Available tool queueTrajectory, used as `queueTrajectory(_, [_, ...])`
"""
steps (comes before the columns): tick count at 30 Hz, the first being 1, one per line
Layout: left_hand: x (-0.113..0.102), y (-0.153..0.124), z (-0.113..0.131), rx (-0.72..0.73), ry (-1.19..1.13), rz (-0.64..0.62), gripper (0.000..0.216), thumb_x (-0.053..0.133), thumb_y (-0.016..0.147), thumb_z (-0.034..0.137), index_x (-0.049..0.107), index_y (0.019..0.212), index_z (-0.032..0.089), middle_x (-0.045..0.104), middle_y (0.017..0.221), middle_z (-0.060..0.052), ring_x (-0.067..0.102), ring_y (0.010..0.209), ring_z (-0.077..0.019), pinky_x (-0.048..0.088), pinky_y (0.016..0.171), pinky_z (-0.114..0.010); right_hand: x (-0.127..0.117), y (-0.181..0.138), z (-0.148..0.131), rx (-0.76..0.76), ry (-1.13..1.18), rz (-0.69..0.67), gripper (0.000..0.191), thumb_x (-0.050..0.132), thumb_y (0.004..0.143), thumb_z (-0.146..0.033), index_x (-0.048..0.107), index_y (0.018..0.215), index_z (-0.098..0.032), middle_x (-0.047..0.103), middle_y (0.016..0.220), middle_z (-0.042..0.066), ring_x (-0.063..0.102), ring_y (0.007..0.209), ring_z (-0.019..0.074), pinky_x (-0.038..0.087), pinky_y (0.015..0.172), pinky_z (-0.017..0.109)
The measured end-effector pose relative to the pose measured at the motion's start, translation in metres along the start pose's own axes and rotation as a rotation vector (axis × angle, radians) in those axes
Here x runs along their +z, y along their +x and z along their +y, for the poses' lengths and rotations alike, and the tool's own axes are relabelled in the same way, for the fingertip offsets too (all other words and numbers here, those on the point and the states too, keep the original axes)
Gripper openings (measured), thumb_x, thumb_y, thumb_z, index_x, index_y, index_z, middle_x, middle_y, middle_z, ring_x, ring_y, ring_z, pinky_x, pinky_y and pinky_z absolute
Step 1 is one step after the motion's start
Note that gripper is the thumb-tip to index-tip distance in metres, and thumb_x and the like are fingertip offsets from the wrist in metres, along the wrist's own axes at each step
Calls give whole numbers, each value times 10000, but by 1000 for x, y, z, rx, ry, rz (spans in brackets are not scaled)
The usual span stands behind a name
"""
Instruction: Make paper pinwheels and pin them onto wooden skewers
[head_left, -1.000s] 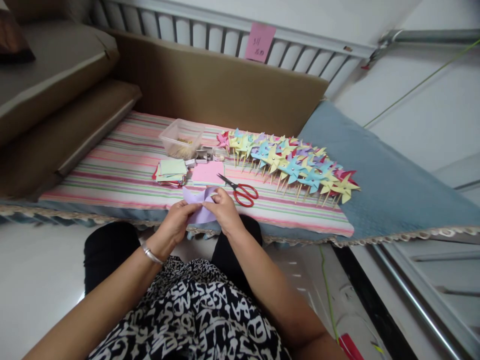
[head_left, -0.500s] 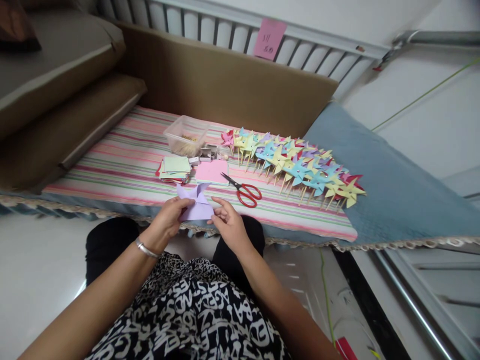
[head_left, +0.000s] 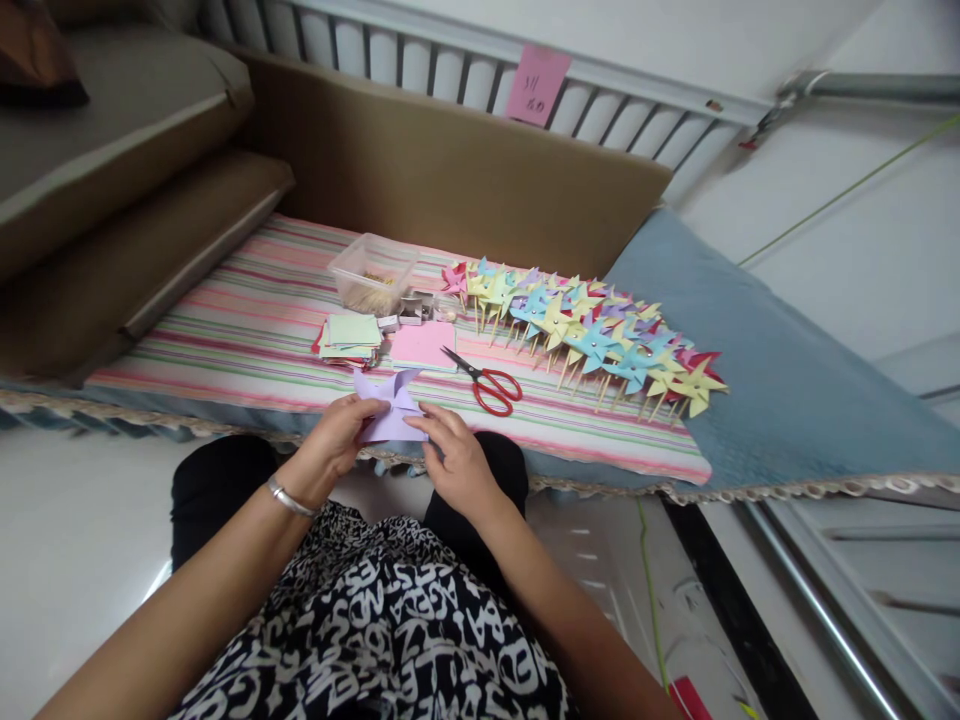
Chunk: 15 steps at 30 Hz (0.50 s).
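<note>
Home bedroom, by its look: I'm facing a white slatted bed rail [head_left: 477, 80]; lace-edged blue fabric bedspread [head_left: 765, 390] is lying below.

Pinching a purple paper pinwheel [head_left: 392, 427] near its middle with the left grip [head_left: 341, 432]; touching its right side with the fingertips of the right grip [head_left: 455, 455]. Facing a striped cloth [head_left: 195, 350] spread over a blue cover [head_left: 757, 380] and laid with red-handled scissors [head_left: 491, 387] pointing toward pink paper [head_left: 421, 343], a stack of coloured paper [head_left: 351, 333] just beside, a clear plastic box [head_left: 337, 278] behind, and rows of pinwheels on sticks [head_left: 592, 345] farther right. Backed by a brown board [head_left: 450, 170] and a white rail [head_left: 412, 65] bearing a pink note [head_left: 538, 85].
</note>
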<state>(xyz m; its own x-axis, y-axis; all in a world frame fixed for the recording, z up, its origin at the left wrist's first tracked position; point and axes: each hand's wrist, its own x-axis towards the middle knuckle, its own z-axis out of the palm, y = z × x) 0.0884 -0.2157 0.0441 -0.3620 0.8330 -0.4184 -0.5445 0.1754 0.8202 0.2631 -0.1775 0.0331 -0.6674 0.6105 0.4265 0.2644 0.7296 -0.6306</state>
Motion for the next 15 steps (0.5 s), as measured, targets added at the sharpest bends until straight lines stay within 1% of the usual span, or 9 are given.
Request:
queueTrajectory(6, [-1, 2, -5, 25, 43, 12, 256, 755, 473, 194, 673, 698, 105, 680, 609, -35, 572, 535, -155, 438, 559, -268, -1, 3, -3, 28, -14, 81, 216, 517, 866, -175, 671, 1007, -228, 573, 1235, 104, 571, 1081, 217, 459, 978, 402])
queueTrajectory(11, [-3, 3, -10, 68, 126, 22, 224, 755, 491, 208, 680, 684, 122, 679, 613, -36, 574, 531, -154, 429, 559, -264, -3, 6, -5, 42, -27, 104, 139, 571, 851, -203, 698, 889, -245, 595, 1203, 96, 535, 1134, 234, 437, 980, 432])
queueTrajectory(13, [-2, 2, -11, 77, 137, 17, 210, 760, 493, 204, 682, 674, 131, 678, 615, -30, 569, 532, -148, 423, 555, -257, -2, 7, -5, 84, 6, 117, 117, 602, 836, -218, 709, 866, -255, 593, 1209, 91, 512, 1168, 241, 423, 993, 444])
queueTrajectory(15, [-1, 1, -11, 85, 140, 9, 195, 763, 494, 196, 685, 662, 136, 676, 614, -25, 562, 531, -141, 415, 551, -250, 0, 9, -4, 159, 88, 127, 96, 633, 814, -235, 719, 852, -253, 582, 1221, 96, 491, 1200, 246, 443, 974, 431])
